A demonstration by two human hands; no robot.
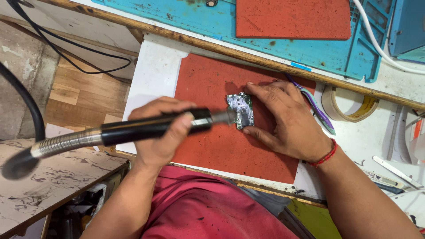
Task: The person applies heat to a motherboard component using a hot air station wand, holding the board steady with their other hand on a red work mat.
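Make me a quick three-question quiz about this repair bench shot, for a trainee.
1. True or false: the left hand grips the black tool with its nozzle at the circuit board.
2. What does the right hand do?
A. lifts the tape roll
B. steadies the board on the red mat
C. holds the tweezers
3. Fill in: the tool's black handle leads back into a ribbed ______ hose.

Key
1. True.
2. B: thumb and fingers rest at the board's right edges; the tape roll and tweezers lie untouched beyond the hand.
3. Metal.
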